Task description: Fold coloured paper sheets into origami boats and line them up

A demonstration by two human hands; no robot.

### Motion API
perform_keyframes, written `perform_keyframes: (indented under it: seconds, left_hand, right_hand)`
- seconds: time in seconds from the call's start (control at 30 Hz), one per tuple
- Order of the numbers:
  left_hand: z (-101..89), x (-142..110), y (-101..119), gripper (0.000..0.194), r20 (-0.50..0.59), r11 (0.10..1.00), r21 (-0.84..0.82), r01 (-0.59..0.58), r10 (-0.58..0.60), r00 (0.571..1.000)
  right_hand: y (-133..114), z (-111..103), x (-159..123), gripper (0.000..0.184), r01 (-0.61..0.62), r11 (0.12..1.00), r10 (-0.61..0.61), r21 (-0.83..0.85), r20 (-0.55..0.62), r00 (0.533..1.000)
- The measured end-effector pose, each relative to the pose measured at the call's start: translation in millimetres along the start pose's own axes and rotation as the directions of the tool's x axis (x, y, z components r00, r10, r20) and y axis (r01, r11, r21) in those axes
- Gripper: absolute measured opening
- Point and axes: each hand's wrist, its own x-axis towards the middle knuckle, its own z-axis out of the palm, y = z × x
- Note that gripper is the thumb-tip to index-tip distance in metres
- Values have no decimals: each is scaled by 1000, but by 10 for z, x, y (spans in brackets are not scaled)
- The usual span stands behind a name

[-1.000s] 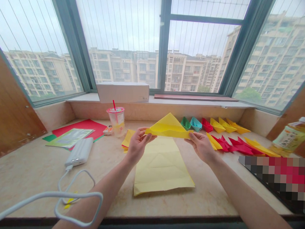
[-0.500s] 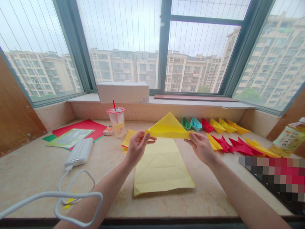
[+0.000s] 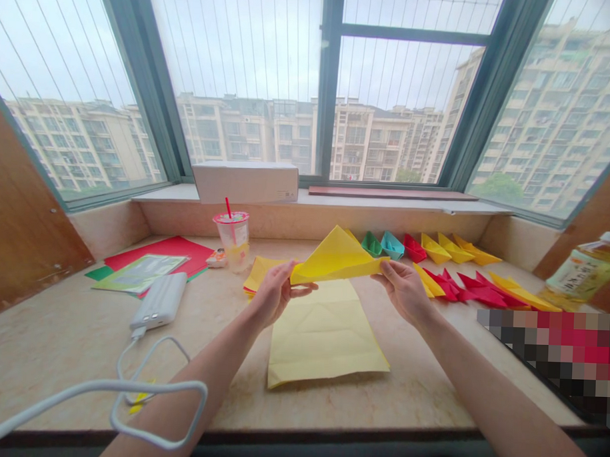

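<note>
A folded yellow paper hat shape (image 3: pixel 338 255), a triangle with a band along its lower edge, is held up between both hands. My left hand (image 3: pixel 277 291) pinches its left corner, fingers partly behind the paper. At the right corner, my right hand (image 3: pixel 401 288) grips the band between thumb and fingers. Beneath it, a creased pale yellow sheet (image 3: pixel 328 339) lies flat on the counter. Behind and to the right stand several folded paper boats, among them a green boat (image 3: pixel 371 244), a light blue boat (image 3: pixel 392 246) and a red boat (image 3: pixel 414 249).
To the left lie red paper (image 3: pixel 197 255), a white power bank (image 3: pixel 159 302) and its looping white cable (image 3: pixel 154 386). A plastic cup (image 3: pixel 233 243) with a straw stands behind. Red folded papers (image 3: pixel 485 291) and a bottle (image 3: pixel 588 272) are at right. Yellow paper (image 3: pixel 259 272) sits near my left hand.
The folded yellow paper has tilted, its left end dipping lower and its right end rising slightly. Both hands keep hold of its corners.
</note>
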Motion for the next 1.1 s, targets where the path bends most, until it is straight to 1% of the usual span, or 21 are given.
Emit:
perform_keyframes:
  seconds: [0.1, 0.2, 0.27, 0.4, 0.47, 0.53, 0.63, 0.7, 0.8, 0.87, 0.97, 1.03, 1.1]
  left_hand:
    - [12, -20, -6, 32, 99, 994, 67, 90, -96, 990]
    - [21, -44, 11, 33, 206, 983, 124, 134, -157, 966]
    - [15, -60, 36, 34, 258, 977, 143, 158, -191, 947]
    - [-4, -93, 75, 45, 302, 951, 192, 243, -293, 907]
    - [-10, -101, 70, 47, 319, 937, 225, 268, -331, 888]
    - [-17, -94, 45, 41, 316, 932, 247, 265, -336, 887]
    - [-40, -57, -11, 32, 242, 938, 258, 232, -295, 924]
    - [-60, -29, -41, 30, 190, 939, 266, 218, -272, 943]
    - [-74, -13, -57, 30, 167, 936, 272, 222, -273, 948]
    - [-61, -27, -46, 31, 188, 939, 263, 223, -277, 942]
    - [-10, -75, -3, 37, 276, 953, 226, 202, -262, 925]
    - [26, -112, 29, 42, 348, 962, 188, 200, -256, 902]
    - [50, -138, 47, 46, 410, 960, 147, 239, -279, 868]
  right_hand:
    - [-11, -27, 27, 26, 4, 1000, -5, -11, -46, 999]
    - [-32, -51, 44, 28, 15, 1000, -15, -11, -66, 998]
    - [-54, -57, 43, 28, 27, 1000, -28, -8, -67, 997]
    - [-101, -48, 17, 27, 21, 1000, -21, -5, 14, 1000]
    - [-118, -43, 4, 28, 12, 1000, -11, -14, 52, 999]
    - [-125, -40, -3, 28, 10, 1000, -9, -25, 67, 998]
    - [-110, -40, -6, 28, 12, 999, -9, -30, 90, 996]
    - [-84, -40, -5, 27, 11, 999, -8, -32, 101, 995]
    - [-41, -41, 1, 27, 27, 998, -23, -53, 65, 998]
    - [-23, -44, 9, 26, 44, 997, -43, -69, 20, 999]
    - [-13, -54, 27, 26, 69, 995, -71, -68, -24, 997]
    - [-10, -64, 40, 27, 84, 994, -87, -67, -36, 996]
    - [-1, -76, 50, 28, 92, 993, -95, -76, -42, 995]
